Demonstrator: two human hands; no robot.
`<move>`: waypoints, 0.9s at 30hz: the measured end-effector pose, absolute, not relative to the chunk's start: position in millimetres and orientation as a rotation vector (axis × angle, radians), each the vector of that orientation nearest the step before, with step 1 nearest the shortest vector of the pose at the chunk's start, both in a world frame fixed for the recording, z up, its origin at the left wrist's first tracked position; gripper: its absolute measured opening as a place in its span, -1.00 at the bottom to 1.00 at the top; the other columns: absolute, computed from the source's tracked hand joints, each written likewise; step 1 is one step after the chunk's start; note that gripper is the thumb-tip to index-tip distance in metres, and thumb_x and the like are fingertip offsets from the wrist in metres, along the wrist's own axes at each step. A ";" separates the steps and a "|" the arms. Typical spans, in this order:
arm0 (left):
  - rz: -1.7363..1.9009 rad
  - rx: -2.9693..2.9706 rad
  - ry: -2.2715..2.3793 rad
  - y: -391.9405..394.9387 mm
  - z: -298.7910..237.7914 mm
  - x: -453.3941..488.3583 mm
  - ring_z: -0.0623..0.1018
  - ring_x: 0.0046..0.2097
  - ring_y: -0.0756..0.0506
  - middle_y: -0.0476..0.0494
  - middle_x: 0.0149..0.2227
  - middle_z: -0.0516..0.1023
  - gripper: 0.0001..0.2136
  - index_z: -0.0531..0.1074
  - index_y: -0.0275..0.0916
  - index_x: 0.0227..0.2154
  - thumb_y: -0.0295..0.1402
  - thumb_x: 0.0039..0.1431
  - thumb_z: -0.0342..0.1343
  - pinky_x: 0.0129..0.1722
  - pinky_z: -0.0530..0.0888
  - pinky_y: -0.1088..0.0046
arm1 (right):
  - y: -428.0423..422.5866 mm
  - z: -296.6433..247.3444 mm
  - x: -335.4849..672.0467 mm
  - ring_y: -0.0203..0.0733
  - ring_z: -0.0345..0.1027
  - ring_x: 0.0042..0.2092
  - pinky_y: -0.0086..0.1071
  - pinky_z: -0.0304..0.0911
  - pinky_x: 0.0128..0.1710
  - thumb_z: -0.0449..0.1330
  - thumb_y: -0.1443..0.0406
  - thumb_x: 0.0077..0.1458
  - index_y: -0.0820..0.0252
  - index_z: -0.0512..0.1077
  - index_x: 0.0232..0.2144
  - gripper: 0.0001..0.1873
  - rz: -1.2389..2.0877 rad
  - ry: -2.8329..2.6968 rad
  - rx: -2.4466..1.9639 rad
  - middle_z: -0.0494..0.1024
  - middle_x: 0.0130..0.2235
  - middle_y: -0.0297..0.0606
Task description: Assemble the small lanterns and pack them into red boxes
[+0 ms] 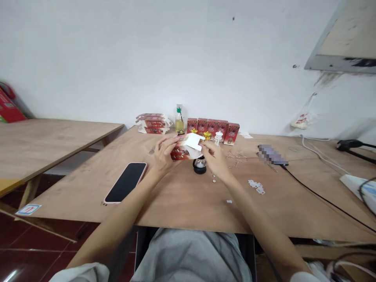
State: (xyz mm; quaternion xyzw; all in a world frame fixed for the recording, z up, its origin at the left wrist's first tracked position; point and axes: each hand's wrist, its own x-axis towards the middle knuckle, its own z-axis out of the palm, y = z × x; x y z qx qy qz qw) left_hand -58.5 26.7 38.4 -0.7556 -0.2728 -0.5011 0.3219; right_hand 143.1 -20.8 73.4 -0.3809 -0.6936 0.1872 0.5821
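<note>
Both my hands hold a small red printed carton above the plywood table. My left hand grips its left end with curled fingers. My right hand pinches the carton's white open flap at the right. Just below the carton, between my hands, a round black base with a clear top sits on the table.
A row of red cartons stands by the wall, with flat cartons stacked to their left and a small bottle. A phone lies at my left. Small white pieces, pins and a black cable lie at the right.
</note>
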 end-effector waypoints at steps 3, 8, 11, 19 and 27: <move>-1.300 -2.020 -0.660 27.2 34.9 -62.0 0.49 0.02 -0.20 -0.24 0.00 0.46 -0.34 -0.09 -0.02 0.08 -0.06 0.05 0.19 0.05 0.30 0.04 | -19.7 62.5 139.2 -0.22 0.41 -0.45 -0.32 0.41 -0.48 0.06 0.05 0.10 0.21 0.49 -0.39 -0.62 0.823 -1.457 -0.899 0.50 -0.43 -0.29; -1.212 -2.083 -0.629 24.2 35.2 -61.0 0.45 0.06 -0.20 -0.25 0.01 0.44 -0.39 0.00 -0.05 0.09 -0.09 0.07 0.17 0.10 0.26 0.02 | -18.7 56.1 140.5 -0.12 0.48 -0.26 -0.27 0.44 -0.33 0.22 0.19 -0.03 0.18 0.52 -0.30 -0.76 0.682 -1.414 -0.842 0.58 -0.25 -0.24; -1.144 -2.098 -0.637 19.2 39.6 -61.7 0.44 0.07 -0.21 -0.23 0.03 0.40 -0.42 0.10 -0.01 0.07 -0.07 0.02 0.19 0.13 0.24 0.01 | -21.6 55.2 143.2 -0.03 0.42 -0.04 -0.18 0.38 -0.11 0.22 0.29 -0.03 0.16 0.51 -0.23 -0.75 0.381 -1.569 -0.810 0.55 -0.07 -0.15; -1.006 -2.230 -0.717 18.9 50.3 -81.1 0.43 0.08 -0.26 -0.14 0.08 0.39 -0.52 0.42 0.05 -0.13 0.12 -0.11 0.19 0.21 0.02 -0.17 | -31.4 45.7 136.1 -0.14 0.32 0.10 -0.20 0.25 0.11 0.12 0.43 0.06 0.09 0.38 -0.08 -0.65 -0.050 -1.866 -0.700 0.46 0.05 -0.21; -1.101 -2.255 -0.697 14.3 39.9 -72.5 0.43 0.03 -0.14 -0.13 -0.02 0.47 -0.74 0.41 0.03 -0.07 -0.17 0.17 0.09 -0.02 0.38 0.20 | -32.5 46.6 136.8 -0.12 0.36 0.04 -0.23 0.41 -0.10 0.16 0.35 0.09 0.11 0.38 -0.18 -0.80 0.102 -1.718 -0.736 0.46 -0.01 -0.13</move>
